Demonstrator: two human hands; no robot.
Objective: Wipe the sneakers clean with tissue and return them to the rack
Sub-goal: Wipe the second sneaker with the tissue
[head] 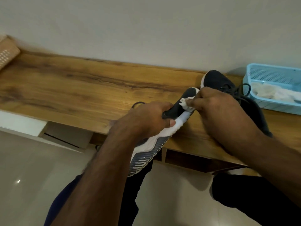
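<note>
A dark sneaker (162, 136) with a white edge is held up over the front of the wooden top (81, 88). It is turned on its side, so the striped sole is seen facing down and toward the camera. The left hand (151, 119) is wrapped tightly round the middle of this shoe, with the thumb pressed on the white edge. A small wad of white tissue (185, 104) is pinched in the curled fingers of the right hand (216, 108) and is pushed against the shoe's dark side near the toe.

The second sneaker (216, 80) is seen lying on the wooden top behind the right hand — dark, with loose laces. It is just beside a blue basket (273, 74) at the far right. Something white is piled in the basket — maybe more tissue, but it is too blurry to be sure. A woven box (7, 51) is seen at the far left end.
</note>
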